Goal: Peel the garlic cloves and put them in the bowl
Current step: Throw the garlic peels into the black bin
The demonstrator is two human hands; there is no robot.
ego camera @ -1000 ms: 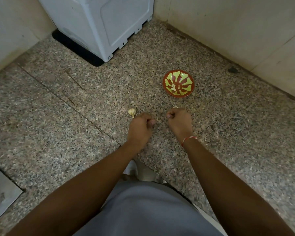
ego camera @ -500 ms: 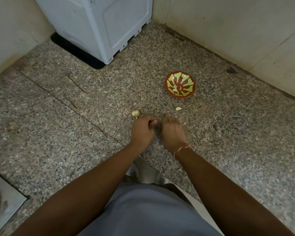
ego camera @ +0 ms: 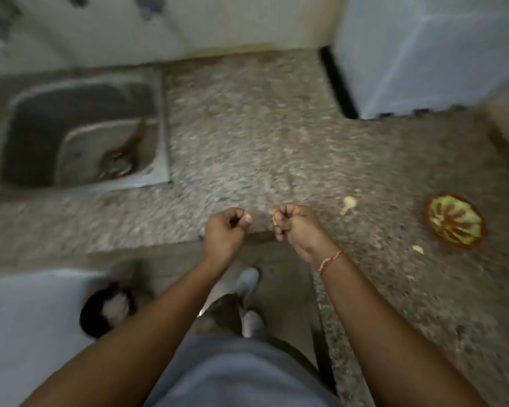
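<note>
Camera view swung hard left since the earlier frames, so the bowl (ego camera: 455,221) that sat ahead of the hands now lay far right on the speckled stone counter (ego camera: 247,136), and a steel sink (ego camera: 80,130) came into view at upper left. Both hands had pulled apart from where they met half a second before and were lifted near the counter's front edge. Frame was motion-blurred.

Left hand (ego camera: 225,230) was curled into a loose fist, thumb tip against the forefinger; whether it held anything could not be told. Right hand (ego camera: 299,227) was also curled, fingers pinching a small pale garlic clove (ego camera: 274,221) at its fingertips. A red thread band (ego camera: 329,261) circled the right wrist.

One unpeeled garlic piece (ego camera: 348,203) lay on the counter between right hand and bowl, apart from both. A smaller pale bit (ego camera: 418,249) lay just beside the bowl's near rim. Bowl was red with green pattern, upright, with something pale inside, too blurred to identify.

White appliance (ego camera: 429,54) stood on the counter at upper right. Grey shoes (ego camera: 249,280) showed on the floor below.
</note>
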